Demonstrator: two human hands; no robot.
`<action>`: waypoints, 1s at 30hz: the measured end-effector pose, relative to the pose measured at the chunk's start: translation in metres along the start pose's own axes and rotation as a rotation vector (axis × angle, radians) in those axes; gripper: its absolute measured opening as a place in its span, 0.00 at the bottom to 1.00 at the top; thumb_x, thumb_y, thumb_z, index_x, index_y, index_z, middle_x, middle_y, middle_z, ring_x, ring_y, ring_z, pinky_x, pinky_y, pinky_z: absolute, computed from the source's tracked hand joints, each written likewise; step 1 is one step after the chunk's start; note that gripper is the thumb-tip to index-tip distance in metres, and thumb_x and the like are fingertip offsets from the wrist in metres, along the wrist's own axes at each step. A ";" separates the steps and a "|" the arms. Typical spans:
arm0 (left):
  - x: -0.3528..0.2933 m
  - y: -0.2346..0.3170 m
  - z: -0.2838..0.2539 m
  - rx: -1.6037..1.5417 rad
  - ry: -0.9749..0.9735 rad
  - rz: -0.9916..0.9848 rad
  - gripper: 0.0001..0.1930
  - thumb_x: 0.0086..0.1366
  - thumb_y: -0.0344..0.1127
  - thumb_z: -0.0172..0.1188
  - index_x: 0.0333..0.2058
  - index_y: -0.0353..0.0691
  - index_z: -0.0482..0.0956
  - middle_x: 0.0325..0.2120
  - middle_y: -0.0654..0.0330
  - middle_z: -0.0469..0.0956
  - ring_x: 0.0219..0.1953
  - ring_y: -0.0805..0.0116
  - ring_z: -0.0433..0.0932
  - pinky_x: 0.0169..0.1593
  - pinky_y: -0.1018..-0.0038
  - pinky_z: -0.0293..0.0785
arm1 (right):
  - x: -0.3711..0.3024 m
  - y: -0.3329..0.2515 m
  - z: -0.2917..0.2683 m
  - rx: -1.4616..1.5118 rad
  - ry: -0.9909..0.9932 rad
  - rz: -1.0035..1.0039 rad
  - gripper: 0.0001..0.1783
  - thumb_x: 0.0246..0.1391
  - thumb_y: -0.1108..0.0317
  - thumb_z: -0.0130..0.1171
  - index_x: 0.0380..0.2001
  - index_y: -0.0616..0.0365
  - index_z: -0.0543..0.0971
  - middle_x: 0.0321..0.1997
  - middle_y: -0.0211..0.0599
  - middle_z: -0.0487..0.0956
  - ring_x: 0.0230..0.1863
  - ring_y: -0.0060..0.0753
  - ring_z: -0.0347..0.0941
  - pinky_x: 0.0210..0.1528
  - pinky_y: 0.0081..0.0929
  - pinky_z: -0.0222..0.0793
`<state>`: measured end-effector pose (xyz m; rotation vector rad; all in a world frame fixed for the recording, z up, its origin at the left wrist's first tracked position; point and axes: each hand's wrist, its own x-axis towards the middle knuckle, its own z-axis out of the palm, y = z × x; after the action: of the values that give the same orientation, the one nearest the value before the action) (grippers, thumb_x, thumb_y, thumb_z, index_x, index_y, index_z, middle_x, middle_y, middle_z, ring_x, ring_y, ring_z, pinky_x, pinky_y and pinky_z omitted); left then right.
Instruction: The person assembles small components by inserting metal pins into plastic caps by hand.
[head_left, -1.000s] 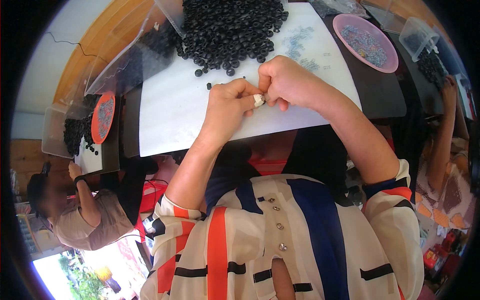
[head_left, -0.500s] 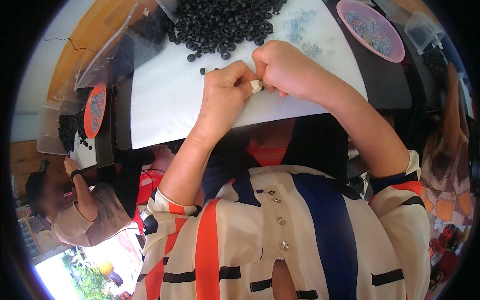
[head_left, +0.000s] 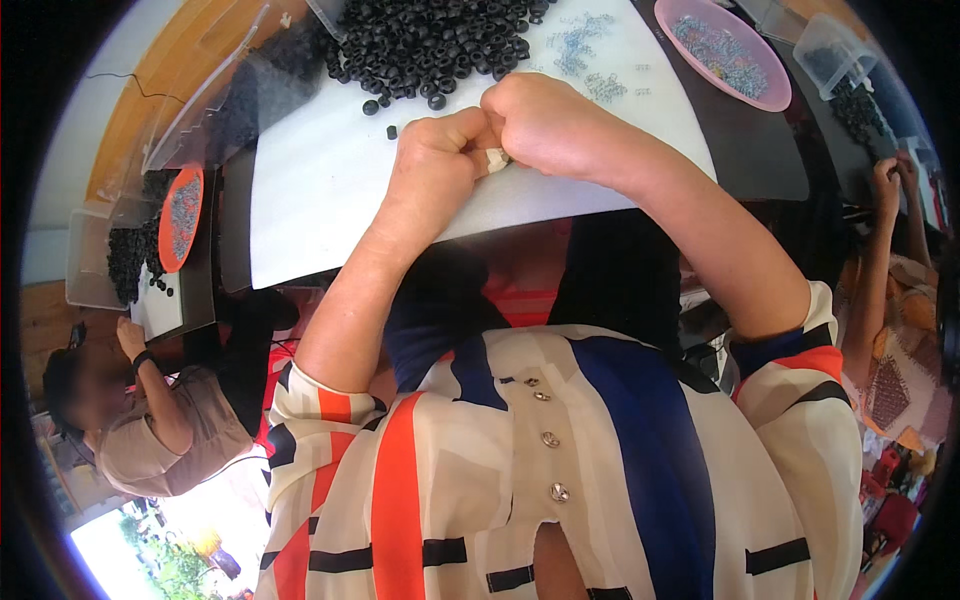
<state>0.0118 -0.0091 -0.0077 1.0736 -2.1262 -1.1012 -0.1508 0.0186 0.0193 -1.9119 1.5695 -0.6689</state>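
Both hands meet over the white sheet [head_left: 330, 190] that covers the worktop, knuckles almost touching. The left hand [head_left: 440, 160] is curled into a near fist and the right hand [head_left: 550, 125] is closed the same way; between them their fingers pinch a small pale piece [head_left: 497, 160], only a sliver of which shows. It sits near the middle of the sheet, just short of the heap of black rings [head_left: 430, 45] at the far edge. Loose small metal parts [head_left: 585, 45] lie right of the heap, and a pink dish [head_left: 735, 55] of more stands toward the far right corner. This looks like the pressing-together step of an assembly. The next move likely calls for a firm, square squeeze without letting the piece slip.
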 end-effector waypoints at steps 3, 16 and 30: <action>-0.001 -0.004 -0.002 0.020 0.021 0.037 0.08 0.55 0.20 0.58 0.33 0.35 0.82 0.19 0.61 0.76 0.22 0.75 0.70 0.28 0.76 0.68 | -0.002 -0.007 -0.008 0.023 -0.027 0.019 0.06 0.43 0.79 0.49 0.22 0.63 0.76 0.19 0.43 0.76 0.18 0.29 0.72 0.19 0.30 0.64; -0.007 0.009 0.008 0.251 0.210 0.290 0.09 0.54 0.28 0.66 0.35 0.36 0.82 0.30 0.52 0.78 0.27 0.54 0.79 0.33 0.65 0.75 | -0.055 0.028 0.005 0.853 0.308 0.021 0.06 0.48 0.79 0.61 0.30 0.63 0.75 0.24 0.33 0.78 0.21 0.20 0.72 0.25 0.19 0.66; 0.037 0.041 -0.164 0.502 0.666 0.358 0.09 0.59 0.31 0.67 0.36 0.33 0.85 0.26 0.66 0.79 0.30 0.79 0.74 0.37 0.80 0.72 | -0.001 0.050 -0.041 -0.551 0.549 -0.415 0.03 0.45 0.75 0.58 0.26 0.57 0.79 0.31 0.34 0.79 0.38 0.43 0.77 0.36 0.38 0.73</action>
<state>0.0927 -0.0964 0.1178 1.0173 -1.9444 -0.0084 -0.2147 0.0073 0.0134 -2.6738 1.8301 -1.0944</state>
